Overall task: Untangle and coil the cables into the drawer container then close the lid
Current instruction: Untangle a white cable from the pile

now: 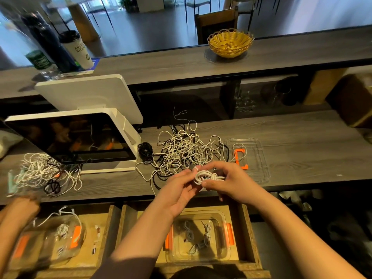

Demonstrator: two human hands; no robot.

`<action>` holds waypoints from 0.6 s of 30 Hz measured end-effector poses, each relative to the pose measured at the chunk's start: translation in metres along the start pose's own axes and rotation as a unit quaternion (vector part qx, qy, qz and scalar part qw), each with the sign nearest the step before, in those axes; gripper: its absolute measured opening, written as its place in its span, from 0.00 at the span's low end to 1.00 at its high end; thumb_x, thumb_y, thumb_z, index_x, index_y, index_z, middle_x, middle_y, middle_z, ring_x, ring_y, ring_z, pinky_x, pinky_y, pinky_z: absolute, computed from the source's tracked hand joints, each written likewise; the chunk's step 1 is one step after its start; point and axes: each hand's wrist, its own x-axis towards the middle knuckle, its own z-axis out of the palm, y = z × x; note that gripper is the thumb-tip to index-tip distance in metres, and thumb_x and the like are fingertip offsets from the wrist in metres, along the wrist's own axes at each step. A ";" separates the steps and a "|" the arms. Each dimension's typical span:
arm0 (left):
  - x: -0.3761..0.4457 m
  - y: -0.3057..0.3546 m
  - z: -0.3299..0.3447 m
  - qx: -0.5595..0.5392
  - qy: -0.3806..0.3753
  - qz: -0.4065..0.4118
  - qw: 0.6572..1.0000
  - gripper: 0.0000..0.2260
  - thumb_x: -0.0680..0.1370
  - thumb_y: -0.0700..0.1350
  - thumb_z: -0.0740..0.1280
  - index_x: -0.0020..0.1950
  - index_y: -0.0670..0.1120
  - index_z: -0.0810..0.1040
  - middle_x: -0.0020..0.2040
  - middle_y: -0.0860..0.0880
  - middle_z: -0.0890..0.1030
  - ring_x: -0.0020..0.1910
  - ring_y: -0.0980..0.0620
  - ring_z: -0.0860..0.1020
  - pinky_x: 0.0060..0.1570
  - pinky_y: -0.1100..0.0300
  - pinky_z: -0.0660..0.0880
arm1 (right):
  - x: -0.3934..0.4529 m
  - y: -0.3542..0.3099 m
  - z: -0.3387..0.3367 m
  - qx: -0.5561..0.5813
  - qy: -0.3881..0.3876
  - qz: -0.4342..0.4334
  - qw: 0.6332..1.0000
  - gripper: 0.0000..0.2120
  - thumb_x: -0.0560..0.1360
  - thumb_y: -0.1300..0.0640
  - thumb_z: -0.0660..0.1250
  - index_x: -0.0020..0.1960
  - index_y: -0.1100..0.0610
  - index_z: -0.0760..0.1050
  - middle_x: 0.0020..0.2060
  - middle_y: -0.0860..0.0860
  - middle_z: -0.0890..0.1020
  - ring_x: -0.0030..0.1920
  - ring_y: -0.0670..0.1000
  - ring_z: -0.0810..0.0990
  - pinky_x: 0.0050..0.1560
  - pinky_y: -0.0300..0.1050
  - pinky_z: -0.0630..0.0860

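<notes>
A white cable coil (208,176) is pinched by the left hand (179,191) and right hand (225,182) above the bench's (302,162) front edge; if loosened, it could spring apart.

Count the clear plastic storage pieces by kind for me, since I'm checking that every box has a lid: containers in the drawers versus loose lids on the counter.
Clear containers in drawers: 2, the container below the hands and the left drawer's container.
Loose lids on counter: 1, the lid.
Total: 3
</notes>
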 end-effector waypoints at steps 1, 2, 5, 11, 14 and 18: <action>0.000 -0.001 0.001 0.001 0.012 0.018 1.000 0.11 0.76 0.38 0.68 0.58 0.37 0.80 0.50 0.40 0.85 0.48 0.48 0.85 0.45 0.58 0.83 | 0.000 0.001 0.002 0.022 0.003 0.007 1.000 0.15 0.74 0.61 0.73 0.59 0.55 0.78 0.44 0.55 0.83 0.30 0.47 0.78 0.28 0.40 0.77; 0.001 -0.003 0.001 0.005 0.024 0.037 0.999 0.09 0.79 0.37 0.67 0.58 0.37 0.80 0.50 0.40 0.85 0.47 0.48 0.85 0.44 0.59 0.82 | 0.000 0.001 0.004 0.042 0.008 0.013 0.999 0.13 0.75 0.61 0.72 0.58 0.56 0.78 0.43 0.57 0.83 0.30 0.48 0.78 0.28 0.39 0.77; 0.004 -0.005 0.000 0.014 0.065 0.086 0.994 0.07 0.81 0.37 0.65 0.57 0.37 0.80 0.49 0.41 0.84 0.47 0.49 0.84 0.46 0.59 0.82 | 0.003 0.005 0.018 0.084 0.057 0.020 0.995 0.09 0.76 0.62 0.71 0.56 0.56 0.79 0.44 0.61 0.83 0.32 0.51 0.80 0.28 0.41 0.78; 0.010 -0.010 -0.011 0.023 0.152 0.152 0.976 0.06 0.81 0.36 0.65 0.55 0.37 0.80 0.52 0.41 0.82 0.52 0.47 0.80 0.63 0.49 0.75 | 0.010 0.009 0.049 0.158 0.106 0.060 0.980 0.07 0.78 0.63 0.68 0.55 0.56 0.79 0.36 0.57 0.83 0.24 0.51 0.75 0.23 0.39 0.71; 0.010 -0.016 -0.019 0.094 0.181 0.203 0.958 0.05 0.81 0.40 0.67 0.53 0.40 0.80 0.47 0.42 0.83 0.47 0.46 0.80 0.56 0.50 0.77 | 0.013 0.014 0.054 0.183 0.101 0.085 0.974 0.08 0.79 0.62 0.67 0.58 0.56 0.77 0.37 0.58 0.83 0.24 0.51 0.75 0.23 0.40 0.70; 0.005 -0.022 -0.036 0.174 0.156 0.182 0.955 0.08 0.80 0.41 0.68 0.59 0.44 0.78 0.47 0.44 0.86 0.47 0.47 0.85 0.47 0.56 0.83 | 0.014 0.026 0.050 0.149 0.091 0.108 0.979 0.09 0.77 0.60 0.70 0.56 0.59 0.73 0.35 0.56 0.83 0.24 0.51 0.76 0.23 0.41 0.71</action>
